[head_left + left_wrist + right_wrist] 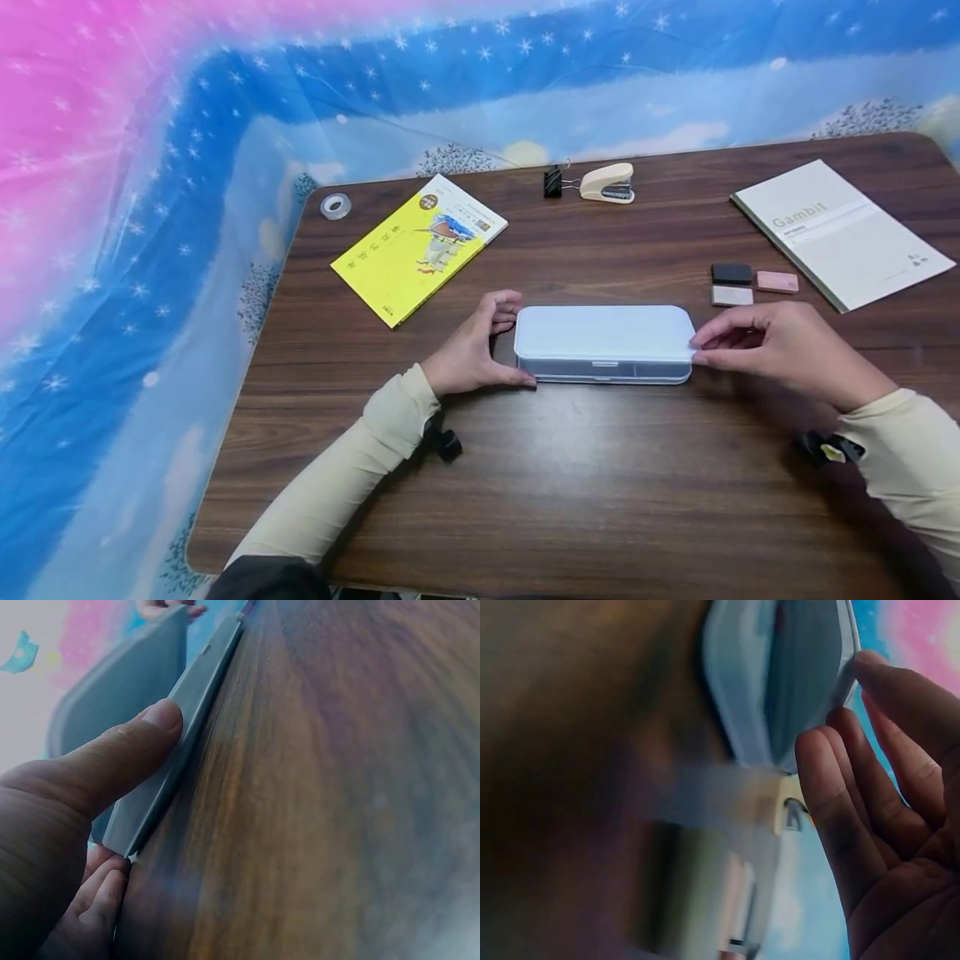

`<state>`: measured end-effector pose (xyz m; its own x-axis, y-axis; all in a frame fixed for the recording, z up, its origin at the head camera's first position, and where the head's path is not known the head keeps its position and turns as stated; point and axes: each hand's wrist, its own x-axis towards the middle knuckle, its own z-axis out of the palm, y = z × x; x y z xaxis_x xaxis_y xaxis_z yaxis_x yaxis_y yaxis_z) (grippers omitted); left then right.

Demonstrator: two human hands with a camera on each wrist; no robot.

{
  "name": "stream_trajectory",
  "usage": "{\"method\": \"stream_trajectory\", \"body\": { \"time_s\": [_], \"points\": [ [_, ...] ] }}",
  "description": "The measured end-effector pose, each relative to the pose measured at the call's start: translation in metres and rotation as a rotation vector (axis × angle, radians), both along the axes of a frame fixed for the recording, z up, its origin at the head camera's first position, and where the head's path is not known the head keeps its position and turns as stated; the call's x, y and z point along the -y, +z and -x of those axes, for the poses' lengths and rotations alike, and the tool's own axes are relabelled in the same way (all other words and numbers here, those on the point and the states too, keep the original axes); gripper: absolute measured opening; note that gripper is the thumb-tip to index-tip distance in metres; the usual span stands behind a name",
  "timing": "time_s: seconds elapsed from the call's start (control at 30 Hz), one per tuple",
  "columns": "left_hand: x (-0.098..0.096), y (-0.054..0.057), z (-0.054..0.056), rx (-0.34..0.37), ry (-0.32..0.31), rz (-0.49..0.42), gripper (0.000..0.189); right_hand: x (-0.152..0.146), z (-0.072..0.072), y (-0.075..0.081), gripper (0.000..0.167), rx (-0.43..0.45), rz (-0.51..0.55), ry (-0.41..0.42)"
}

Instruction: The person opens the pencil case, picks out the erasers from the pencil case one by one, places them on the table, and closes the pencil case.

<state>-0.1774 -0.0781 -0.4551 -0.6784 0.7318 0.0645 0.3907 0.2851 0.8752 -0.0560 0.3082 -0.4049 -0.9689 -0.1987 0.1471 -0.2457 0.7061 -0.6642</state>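
Note:
A pencil case with a white lid (603,332) and a greyish see-through base (570,369) lies on the brown table in front of me. My left hand (474,350) grips its left end, thumb at the front corner and fingers behind. In the left wrist view the lid (124,694) slants up from the base (161,776), with the left thumb (131,750) against the base's front. At the other end, my right hand (787,346) pinches the lid's edge between thumb and fingers. A gap between lid (810,667) and base (739,667) shows in the right wrist view; the contents are hidden.
Behind the right hand lie a black eraser (731,273), a white one (732,296) and a pink one (777,282), beside a notebook (847,233). Farther back are a stapler (609,183), a binder clip (552,183), a yellow book (408,254) and a tape roll (335,207).

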Motion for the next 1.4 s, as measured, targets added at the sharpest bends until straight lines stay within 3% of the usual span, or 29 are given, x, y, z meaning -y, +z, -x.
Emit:
{"method": "stream_trajectory", "body": {
  "time_s": [0.23, 0.47, 0.73, 1.03, 1.4],
  "points": [
    [0.001, 0.000, 0.002, 0.004, -0.022, 0.031, 0.110, 0.003, -0.006, -0.017, 0.022, -0.007, 0.027, 0.035],
    [0.003, -0.002, 0.003, -0.013, -0.029, 0.036, 0.108, 0.006, -0.007, -0.020, 0.023, -0.013, -0.010, 0.026],
    [0.004, -0.004, 0.003, -0.057, -0.025, 0.042, 0.091, 0.008, -0.007, -0.023, 0.024, 0.003, -0.019, 0.027],
    [0.005, -0.003, 0.002, -0.054, -0.032, 0.040, 0.092, 0.013, -0.007, -0.025, 0.020, -0.025, -0.030, -0.007],
    [0.006, -0.001, -0.002, -0.054, -0.043, 0.039, 0.091, 0.016, -0.002, -0.021, 0.018, 0.128, -0.026, 0.002]
  ]
}}
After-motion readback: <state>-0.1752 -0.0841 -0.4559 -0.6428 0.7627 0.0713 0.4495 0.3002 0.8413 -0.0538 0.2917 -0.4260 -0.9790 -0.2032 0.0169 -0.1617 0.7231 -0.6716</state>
